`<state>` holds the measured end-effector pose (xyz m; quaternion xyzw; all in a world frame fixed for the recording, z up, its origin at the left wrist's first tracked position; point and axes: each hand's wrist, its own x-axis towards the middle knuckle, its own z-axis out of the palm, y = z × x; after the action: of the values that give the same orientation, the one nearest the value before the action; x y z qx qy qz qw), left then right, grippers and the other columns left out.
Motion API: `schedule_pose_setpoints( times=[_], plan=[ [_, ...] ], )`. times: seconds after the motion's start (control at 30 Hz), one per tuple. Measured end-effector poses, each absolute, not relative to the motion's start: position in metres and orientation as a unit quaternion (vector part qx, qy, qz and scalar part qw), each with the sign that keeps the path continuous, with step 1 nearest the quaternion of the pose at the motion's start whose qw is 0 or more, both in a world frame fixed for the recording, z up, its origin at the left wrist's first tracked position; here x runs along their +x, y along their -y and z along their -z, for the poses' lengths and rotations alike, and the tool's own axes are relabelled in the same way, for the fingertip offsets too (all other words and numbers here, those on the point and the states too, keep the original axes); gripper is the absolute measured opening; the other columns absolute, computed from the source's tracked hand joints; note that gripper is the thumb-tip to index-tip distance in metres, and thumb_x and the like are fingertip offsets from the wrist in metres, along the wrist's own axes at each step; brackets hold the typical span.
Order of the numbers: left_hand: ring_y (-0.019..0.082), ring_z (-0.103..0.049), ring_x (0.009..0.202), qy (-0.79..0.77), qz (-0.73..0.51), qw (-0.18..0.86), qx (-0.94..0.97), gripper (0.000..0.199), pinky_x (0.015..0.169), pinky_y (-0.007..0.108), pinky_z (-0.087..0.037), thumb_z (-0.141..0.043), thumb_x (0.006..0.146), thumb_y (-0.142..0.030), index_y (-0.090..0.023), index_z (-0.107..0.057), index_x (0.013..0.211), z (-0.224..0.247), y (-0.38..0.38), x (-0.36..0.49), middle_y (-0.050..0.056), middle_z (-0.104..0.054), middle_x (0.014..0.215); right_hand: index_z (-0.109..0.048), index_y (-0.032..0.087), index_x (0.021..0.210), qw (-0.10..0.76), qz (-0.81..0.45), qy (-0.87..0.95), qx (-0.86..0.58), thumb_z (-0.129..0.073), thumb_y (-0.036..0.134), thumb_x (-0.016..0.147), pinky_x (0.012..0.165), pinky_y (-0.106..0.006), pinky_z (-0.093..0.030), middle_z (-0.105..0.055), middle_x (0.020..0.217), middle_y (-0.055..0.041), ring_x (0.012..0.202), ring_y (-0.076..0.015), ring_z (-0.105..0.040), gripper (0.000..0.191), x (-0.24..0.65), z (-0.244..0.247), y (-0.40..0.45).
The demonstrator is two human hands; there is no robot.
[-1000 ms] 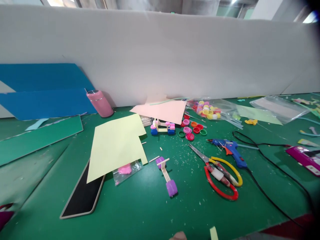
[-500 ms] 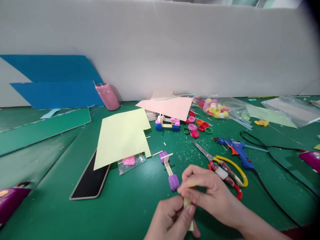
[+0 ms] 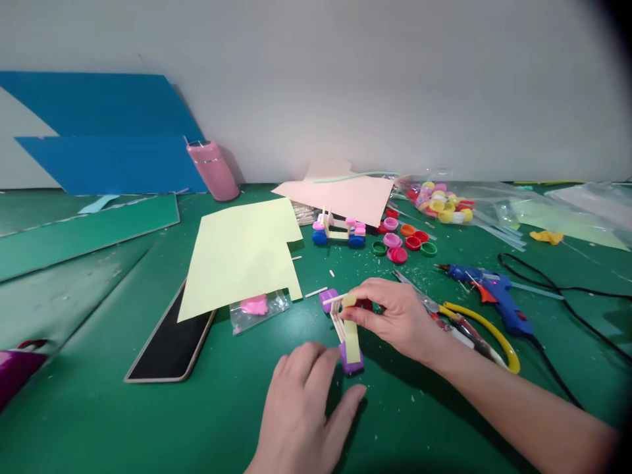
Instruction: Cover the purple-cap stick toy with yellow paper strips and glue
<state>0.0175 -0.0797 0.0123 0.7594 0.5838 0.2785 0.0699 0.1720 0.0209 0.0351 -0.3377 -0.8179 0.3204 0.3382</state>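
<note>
My right hand [image 3: 390, 313] pinches the upper end of a narrow pale-yellow paper strip [image 3: 352, 339]. The strip hangs over a small model of thin wooden sticks [image 3: 338, 324] with a purple piece [image 3: 326, 300] at its far end and another at its near end. Whether the strip touches the model I cannot tell. My left hand [image 3: 306, 401] is just below and left of the model, thumb and fingers apart, holding nothing. Beyond them stands a small finished-looking car [image 3: 340, 235] with blue and pink parts.
Left lie a cut yellow sheet [image 3: 237, 257], a phone [image 3: 168, 349] and a small bag [image 3: 259, 309]. Right are scissors [image 3: 494, 329], a blue glue gun [image 3: 494, 293] with its cord, and several coloured caps [image 3: 407, 230]. A pink flask [image 3: 214, 171] leans behind.
My hands have parted. The right one has carried the paper strip forward over the stick model; the left has let go of the strip and opened. The view has shifted slightly.
</note>
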Motion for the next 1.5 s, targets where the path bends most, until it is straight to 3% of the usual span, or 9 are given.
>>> schedule_pose_setpoints(
  times=[0.13,0.33,0.63,0.7,0.8,1.07,1.37,1.5],
  plan=[
    [0.026,-0.058,0.082,-0.620,-0.209,0.133,0.745,0.037,0.069,0.040,-0.048,-0.065,0.066,-0.036,-0.016,-0.057,0.096,-0.011,0.062,0.025,0.010,-0.059,0.096,-0.065,0.019,0.082,0.352,-0.334,0.814,-0.318,-0.058,0.022,0.082,0.064,-0.021,-0.044,-0.067,0.076,-0.0012,0.070,-0.0115,-0.058,0.009,0.174,-0.031,-0.023],
    [0.023,-0.055,0.079,-0.607,-0.210,0.227,0.732,0.016,0.069,0.038,-0.047,-0.059,0.071,-0.024,-0.018,-0.056,0.085,-0.008,0.052,0.026,0.006,-0.055,0.087,-0.066,0.019,0.085,0.361,-0.330,0.817,-0.306,-0.056,0.013,0.082,0.066,-0.019,-0.045,-0.067,0.079,-0.0004,0.073,-0.0103,-0.060,0.013,0.180,-0.030,-0.031],
    [0.021,-0.054,0.081,-0.548,-0.224,0.300,0.748,0.022,0.068,0.034,-0.047,-0.062,0.069,-0.023,-0.020,-0.055,0.090,-0.006,0.065,0.014,0.006,-0.054,0.090,-0.065,0.018,0.082,0.359,-0.391,0.777,-0.339,-0.056,0.015,0.082,0.060,-0.017,-0.044,-0.066,0.076,0.0023,0.068,-0.0092,-0.057,0.010,0.181,-0.038,-0.025],
    [0.020,-0.054,0.079,-0.561,-0.244,0.298,0.733,0.024,0.066,0.033,-0.047,-0.063,0.068,-0.024,-0.020,-0.054,0.090,-0.011,0.067,0.011,0.005,-0.055,0.089,-0.065,0.018,0.083,0.346,-0.380,0.783,-0.350,-0.055,0.014,0.082,0.058,-0.018,-0.043,-0.065,0.076,0.0020,0.065,-0.0089,-0.056,0.010,0.180,-0.038,-0.023],
    [0.018,-0.053,0.071,-0.576,-0.274,0.297,0.711,0.011,0.062,0.029,-0.046,-0.055,0.073,-0.022,-0.020,-0.052,0.083,-0.021,0.063,0.006,0.003,-0.054,0.079,-0.063,0.018,0.083,0.339,-0.351,0.802,-0.344,-0.056,0.013,0.081,0.057,-0.017,-0.042,-0.064,0.075,0.0026,0.064,-0.0083,-0.054,0.010,0.180,-0.037,-0.020],
    [0.014,-0.053,0.065,-0.553,-0.255,0.367,0.703,0.006,0.059,0.025,-0.043,-0.054,0.074,-0.020,-0.020,-0.059,0.076,-0.029,0.028,0.007,-0.001,-0.053,0.069,-0.061,0.020,0.085,0.341,-0.310,0.832,-0.309,-0.055,0.009,0.080,0.067,-0.021,-0.044,-0.066,0.078,0.0011,0.072,-0.0109,-0.058,0.014,0.179,-0.037,-0.017],
    [0.012,-0.049,0.060,-0.509,-0.249,0.482,0.668,0.022,0.057,0.023,-0.039,-0.047,0.078,-0.017,-0.017,-0.053,0.057,-0.027,0.017,0.012,-0.001,-0.054,0.061,-0.063,0.019,0.085,0.351,-0.288,0.835,-0.311,-0.055,0.011,0.080,0.069,-0.021,-0.045,-0.062,0.079,-0.0010,0.075,-0.0115,-0.057,0.012,0.180,-0.035,-0.018],
    [0.013,-0.050,0.061,-0.524,-0.251,0.484,0.654,0.021,0.057,0.024,-0.040,-0.047,0.078,-0.019,-0.016,-0.055,0.059,-0.022,0.016,0.011,0.000,-0.055,0.065,-0.064,0.021,0.089,0.332,-0.251,0.846,-0.333,-0.056,0.015,0.080,0.066,-0.021,-0.045,-0.056,0.081,-0.0004,0.073,-0.0110,-0.055,0.013,0.181,-0.034,-0.018]
  ],
)
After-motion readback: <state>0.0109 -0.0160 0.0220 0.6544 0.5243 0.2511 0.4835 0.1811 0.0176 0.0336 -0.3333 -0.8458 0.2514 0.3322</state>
